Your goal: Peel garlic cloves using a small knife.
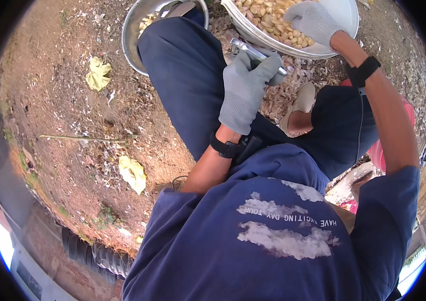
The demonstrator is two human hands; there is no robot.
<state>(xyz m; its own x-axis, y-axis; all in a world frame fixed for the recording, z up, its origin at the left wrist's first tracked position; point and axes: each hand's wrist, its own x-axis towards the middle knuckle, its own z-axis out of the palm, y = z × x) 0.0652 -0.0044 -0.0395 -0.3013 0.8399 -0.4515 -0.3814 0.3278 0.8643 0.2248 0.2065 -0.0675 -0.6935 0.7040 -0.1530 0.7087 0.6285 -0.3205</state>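
Observation:
My left hand [245, 84], in a grey knitted glove, grips a shiny metal hand tool [250, 49] above my lap; its exact kind is unclear. Peeled-looking garlic cloves [263, 19] fill part of a wide, pale basin [348, 20] at the top of the view. Over that basin's right side, my gloved right hand [312, 22] touches the cloves with curled fingers. Whether it holds any is hidden. Left of the basin, a metal bowl [130, 49] contains small pale pieces [147, 24]. My knee and shoe cover part of this bowl.
Papery garlic skins [279, 99] lie heaped on the soil between my legs. Yellow leaves [98, 73] and a thin stick [81, 138] are on the ground at left. A pink plastic object [378, 156] stands by my right leg. Dark curved tiles [111, 259] line the lower left.

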